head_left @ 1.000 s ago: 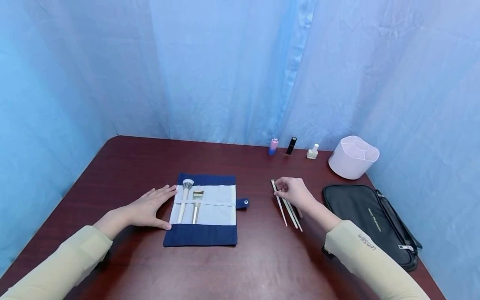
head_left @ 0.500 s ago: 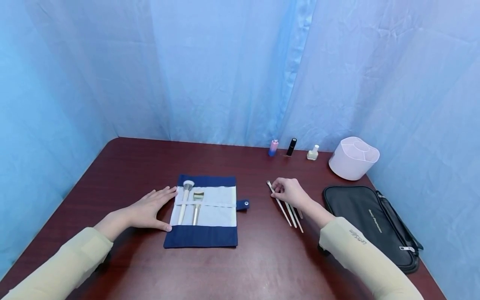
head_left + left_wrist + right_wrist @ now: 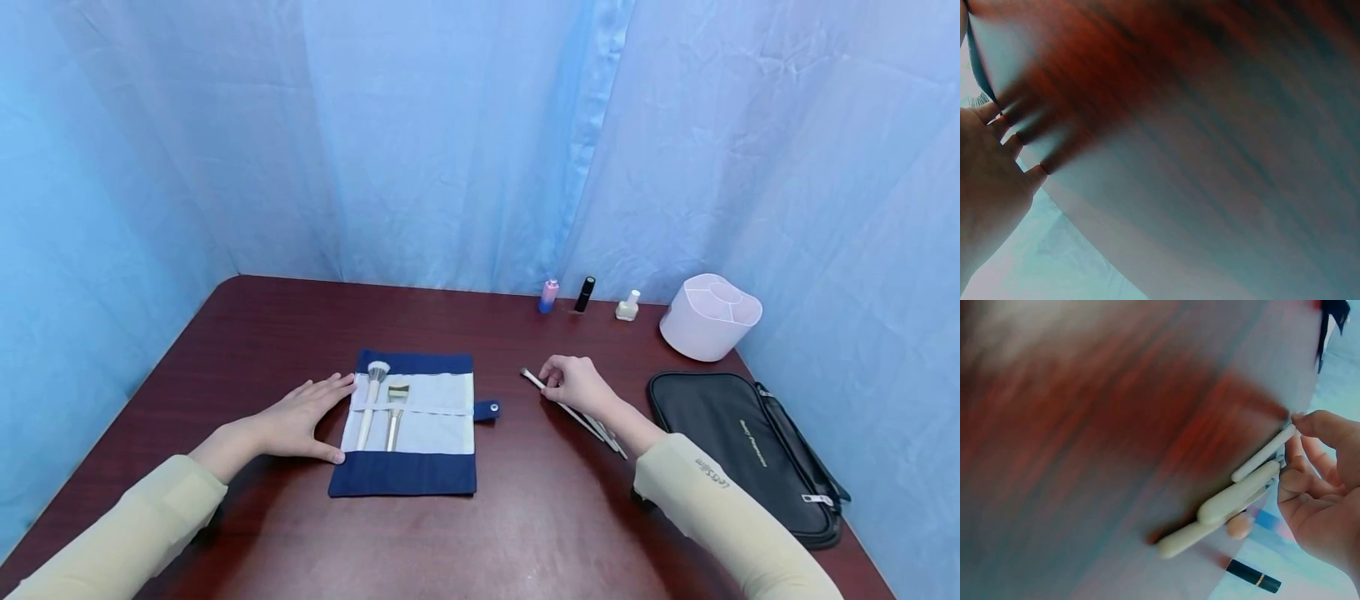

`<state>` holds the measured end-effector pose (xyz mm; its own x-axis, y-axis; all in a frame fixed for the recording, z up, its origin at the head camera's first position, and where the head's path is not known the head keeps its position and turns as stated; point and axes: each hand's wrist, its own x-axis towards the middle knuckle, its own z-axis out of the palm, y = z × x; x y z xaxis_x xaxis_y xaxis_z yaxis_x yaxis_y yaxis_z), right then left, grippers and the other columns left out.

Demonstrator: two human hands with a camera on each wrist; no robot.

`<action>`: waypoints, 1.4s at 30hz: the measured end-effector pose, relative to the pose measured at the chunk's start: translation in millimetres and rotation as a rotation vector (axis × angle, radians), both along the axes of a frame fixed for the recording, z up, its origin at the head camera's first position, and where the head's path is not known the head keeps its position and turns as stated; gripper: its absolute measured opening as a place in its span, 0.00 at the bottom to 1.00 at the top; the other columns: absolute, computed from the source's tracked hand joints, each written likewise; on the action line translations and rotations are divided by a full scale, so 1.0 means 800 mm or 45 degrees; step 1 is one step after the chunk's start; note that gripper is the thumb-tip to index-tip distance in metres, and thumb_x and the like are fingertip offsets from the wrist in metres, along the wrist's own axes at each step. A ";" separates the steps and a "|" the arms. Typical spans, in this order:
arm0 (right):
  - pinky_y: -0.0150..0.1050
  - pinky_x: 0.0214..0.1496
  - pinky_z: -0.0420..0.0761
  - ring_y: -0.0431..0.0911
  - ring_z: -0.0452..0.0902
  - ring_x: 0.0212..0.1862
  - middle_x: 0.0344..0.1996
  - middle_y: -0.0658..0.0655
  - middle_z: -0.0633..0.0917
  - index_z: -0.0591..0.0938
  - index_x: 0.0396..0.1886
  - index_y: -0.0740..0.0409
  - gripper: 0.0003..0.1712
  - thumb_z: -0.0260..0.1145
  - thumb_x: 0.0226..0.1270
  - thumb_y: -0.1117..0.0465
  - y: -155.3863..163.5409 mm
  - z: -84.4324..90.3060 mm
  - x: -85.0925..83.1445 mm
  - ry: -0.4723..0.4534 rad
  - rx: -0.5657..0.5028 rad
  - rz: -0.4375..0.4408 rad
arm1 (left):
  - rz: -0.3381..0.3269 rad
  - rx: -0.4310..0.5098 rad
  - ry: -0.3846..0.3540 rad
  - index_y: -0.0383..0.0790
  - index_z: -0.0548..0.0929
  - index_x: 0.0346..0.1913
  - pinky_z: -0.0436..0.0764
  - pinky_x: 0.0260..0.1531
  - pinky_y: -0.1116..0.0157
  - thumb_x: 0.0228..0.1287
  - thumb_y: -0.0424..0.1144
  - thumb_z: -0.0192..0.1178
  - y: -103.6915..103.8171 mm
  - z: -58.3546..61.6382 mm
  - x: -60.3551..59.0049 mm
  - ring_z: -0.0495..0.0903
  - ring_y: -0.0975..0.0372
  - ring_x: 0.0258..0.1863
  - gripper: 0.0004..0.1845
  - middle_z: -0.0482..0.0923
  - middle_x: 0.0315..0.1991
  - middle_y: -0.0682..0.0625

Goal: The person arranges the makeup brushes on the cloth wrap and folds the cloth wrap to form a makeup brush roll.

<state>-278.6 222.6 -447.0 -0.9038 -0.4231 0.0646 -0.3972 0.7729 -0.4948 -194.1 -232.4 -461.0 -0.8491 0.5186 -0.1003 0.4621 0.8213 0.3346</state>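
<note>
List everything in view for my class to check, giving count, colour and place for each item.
brush roll: 1, navy and white, open beside the left hand
stowed brushes: 2, white and gold, in the roll
loose brushes: at least 3, pale handles, under the right hand
bag: 1, black, table's right side
organiser: 1, whitish, back right
bottle: 1, pale with white cap, at back
tube: 1, black, at back
small container: 1, pink and blue, at back
table: 1, red-brown, beneath everything
curtains: panels uncountable, blue, around table
sleeves: 2, cream, foreground
left hand: 1, bare, at roll's left edge
right hand: 1, bare, pinching a loose brush
</note>
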 end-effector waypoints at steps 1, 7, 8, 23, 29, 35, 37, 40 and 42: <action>0.31 0.29 0.76 0.36 0.75 0.24 0.21 0.47 0.82 0.81 0.32 0.57 0.07 0.71 0.52 0.66 -0.001 0.001 0.000 -0.010 -0.004 -0.002 | 0.000 0.000 0.002 0.38 0.55 0.73 0.50 0.67 0.41 0.43 0.72 0.62 0.000 0.000 0.000 0.49 0.45 0.72 0.60 0.51 0.74 0.43; 0.33 0.32 0.76 0.38 0.76 0.26 0.22 0.47 0.83 0.83 0.32 0.55 0.06 0.70 0.52 0.63 -0.012 0.016 0.004 -0.069 -0.086 -0.024 | 0.002 0.011 0.002 0.38 0.55 0.73 0.50 0.67 0.41 0.43 0.73 0.62 0.000 -0.001 0.000 0.49 0.45 0.72 0.60 0.51 0.74 0.43; 0.33 0.32 0.77 0.39 0.77 0.27 0.23 0.48 0.83 0.84 0.32 0.55 0.06 0.70 0.52 0.63 -0.014 0.020 0.005 -0.085 -0.108 -0.027 | 0.001 0.012 0.002 0.38 0.55 0.73 0.50 0.67 0.41 0.43 0.73 0.62 0.000 -0.001 0.000 0.49 0.45 0.72 0.60 0.51 0.74 0.43; 0.36 0.31 0.81 0.45 0.79 0.31 0.31 0.58 0.84 0.82 0.39 0.59 0.09 0.63 0.59 0.64 -0.066 0.089 0.010 -0.225 -0.398 0.003 | 0.002 0.009 -0.023 0.37 0.54 0.73 0.48 0.67 0.41 0.44 0.71 0.63 -0.001 0.002 -0.002 0.48 0.44 0.72 0.60 0.50 0.74 0.41; 0.36 0.33 0.82 0.48 0.83 0.38 0.36 0.62 0.85 0.79 0.46 0.58 0.12 0.62 0.62 0.65 -0.091 0.108 0.007 -0.270 -0.492 0.041 | -0.001 0.006 -0.027 0.37 0.54 0.73 0.48 0.67 0.41 0.43 0.72 0.62 -0.001 0.002 -0.002 0.48 0.45 0.73 0.60 0.50 0.74 0.42; 0.42 0.35 0.83 0.47 0.82 0.39 0.37 0.61 0.84 0.76 0.52 0.57 0.16 0.62 0.64 0.64 -0.120 0.116 -0.006 -0.277 -0.665 0.097 | 0.003 0.000 -0.022 0.37 0.54 0.73 0.49 0.67 0.41 0.43 0.72 0.63 -0.001 0.004 0.000 0.48 0.44 0.72 0.60 0.50 0.74 0.42; 0.47 0.36 0.83 0.50 0.82 0.40 0.38 0.61 0.84 0.75 0.54 0.57 0.18 0.61 0.65 0.64 -0.130 0.118 -0.010 -0.273 -0.732 0.129 | 0.005 -0.001 -0.026 0.37 0.54 0.73 0.49 0.67 0.41 0.43 0.72 0.63 -0.001 0.004 0.000 0.48 0.44 0.72 0.60 0.50 0.74 0.41; 0.52 0.38 0.82 0.56 0.81 0.40 0.38 0.63 0.83 0.72 0.58 0.57 0.21 0.60 0.64 0.66 -0.146 0.117 -0.016 -0.263 -0.814 0.176 | 0.009 -0.003 -0.032 0.37 0.53 0.73 0.49 0.67 0.41 0.43 0.72 0.63 -0.001 0.005 0.000 0.48 0.44 0.73 0.61 0.49 0.74 0.41; 0.53 0.38 0.81 0.57 0.80 0.38 0.38 0.64 0.83 0.71 0.60 0.57 0.24 0.60 0.64 0.68 -0.156 0.113 -0.019 -0.252 -0.843 0.205 | 0.009 -0.003 -0.037 0.37 0.53 0.73 0.48 0.67 0.41 0.44 0.71 0.63 0.000 0.005 0.000 0.47 0.44 0.73 0.61 0.49 0.74 0.41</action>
<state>-293.9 97.5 -356.7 -0.8547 -0.4809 0.1954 -0.3353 0.2242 -0.9150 -194.2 -232.3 -456.6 -0.8496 0.5121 -0.1261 0.4461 0.8253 0.3461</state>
